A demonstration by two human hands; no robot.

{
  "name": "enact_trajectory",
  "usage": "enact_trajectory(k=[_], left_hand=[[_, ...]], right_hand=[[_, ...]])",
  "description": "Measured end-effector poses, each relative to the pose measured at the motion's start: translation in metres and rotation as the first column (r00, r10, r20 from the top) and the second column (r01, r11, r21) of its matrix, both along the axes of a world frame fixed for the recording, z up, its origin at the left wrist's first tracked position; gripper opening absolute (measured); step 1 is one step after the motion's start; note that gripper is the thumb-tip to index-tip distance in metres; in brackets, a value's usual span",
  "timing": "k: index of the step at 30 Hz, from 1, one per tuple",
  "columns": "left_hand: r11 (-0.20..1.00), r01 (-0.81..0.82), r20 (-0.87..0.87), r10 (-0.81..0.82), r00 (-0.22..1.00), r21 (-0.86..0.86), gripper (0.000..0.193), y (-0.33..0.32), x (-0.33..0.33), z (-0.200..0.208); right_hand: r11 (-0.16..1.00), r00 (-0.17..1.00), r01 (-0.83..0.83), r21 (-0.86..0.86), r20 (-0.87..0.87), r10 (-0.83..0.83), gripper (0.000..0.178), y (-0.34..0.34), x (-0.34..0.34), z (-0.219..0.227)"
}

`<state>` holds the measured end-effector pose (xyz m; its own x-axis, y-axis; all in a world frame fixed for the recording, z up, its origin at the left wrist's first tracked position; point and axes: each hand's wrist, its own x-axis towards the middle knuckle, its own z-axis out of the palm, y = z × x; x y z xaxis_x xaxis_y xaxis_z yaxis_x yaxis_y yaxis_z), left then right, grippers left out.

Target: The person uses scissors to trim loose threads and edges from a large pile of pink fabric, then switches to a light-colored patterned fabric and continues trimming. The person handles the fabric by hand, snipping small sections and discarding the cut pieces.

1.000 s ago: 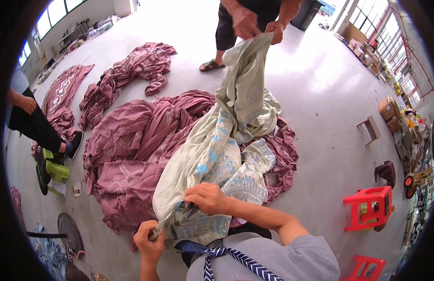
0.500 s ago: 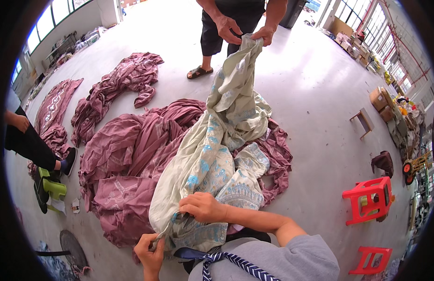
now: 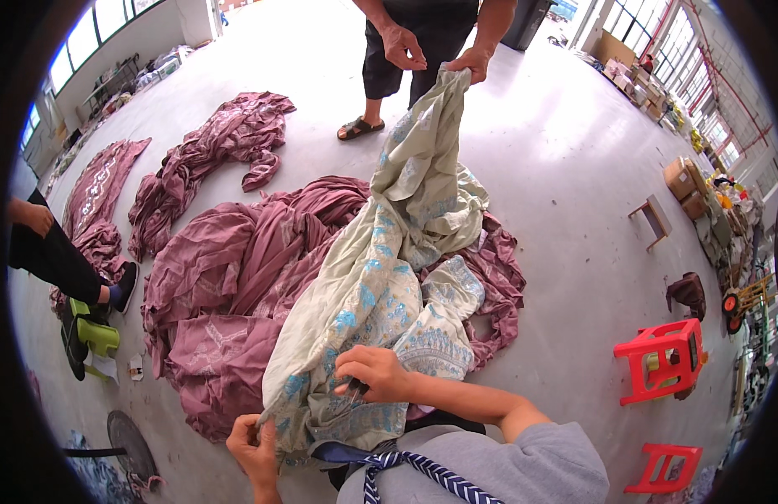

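Observation:
A long pale green cloth with blue floral patterning point(image 3: 355, 277) stretches from my lap over a mauve heap to a person opposite. At its near left edge, my left hand point(image 3: 253, 449) pinches the cloth between thumb and fingers. My right hand point(image 3: 379, 375) is closed just above the cloth, to the right of my left. In its curled fingers sits a small dark object point(image 3: 356, 386), mostly hidden, whose kind I cannot make out. The far end is gripped by one hand of the person opposite point(image 3: 471, 63); that person's other hand point(image 3: 403, 48) is off the cloth.
Mauve patterned cloth point(image 3: 212, 286) is heaped under the green one, with more mauve cloth point(image 3: 221, 143) at the far left. Red plastic stools point(image 3: 658, 357) stand at the right, near a small wooden stool point(image 3: 651, 220). Another person's leg point(image 3: 57, 256) and a green stool point(image 3: 99, 338) are at the left.
My right hand has left the cloth edge and moved slightly right. My left hand has shifted a little left with the edge. One hand of the person opposite has let go of the far end.

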<state>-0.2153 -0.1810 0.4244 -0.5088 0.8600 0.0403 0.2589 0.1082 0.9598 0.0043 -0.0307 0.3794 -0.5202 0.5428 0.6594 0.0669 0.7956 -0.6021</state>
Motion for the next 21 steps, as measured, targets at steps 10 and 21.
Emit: enact_trajectory(k=[10, 21], left_hand=[[0.986, -0.123, 0.056, 0.117, 0.992, 0.113, 0.014, 0.026, -0.015, 0.003], [0.973, -0.162, 0.229, 0.122, 0.966, 0.162, 0.005, 0.069, -0.060, -0.001]], right_hand=[[0.973, 0.814, -0.164, -0.165, 0.534, 0.228, 0.018, -0.031, 0.025, -0.021], [0.899, 0.866, -0.113, -0.422, 0.403, 0.298, 0.020, -0.051, 0.016, -0.016]])
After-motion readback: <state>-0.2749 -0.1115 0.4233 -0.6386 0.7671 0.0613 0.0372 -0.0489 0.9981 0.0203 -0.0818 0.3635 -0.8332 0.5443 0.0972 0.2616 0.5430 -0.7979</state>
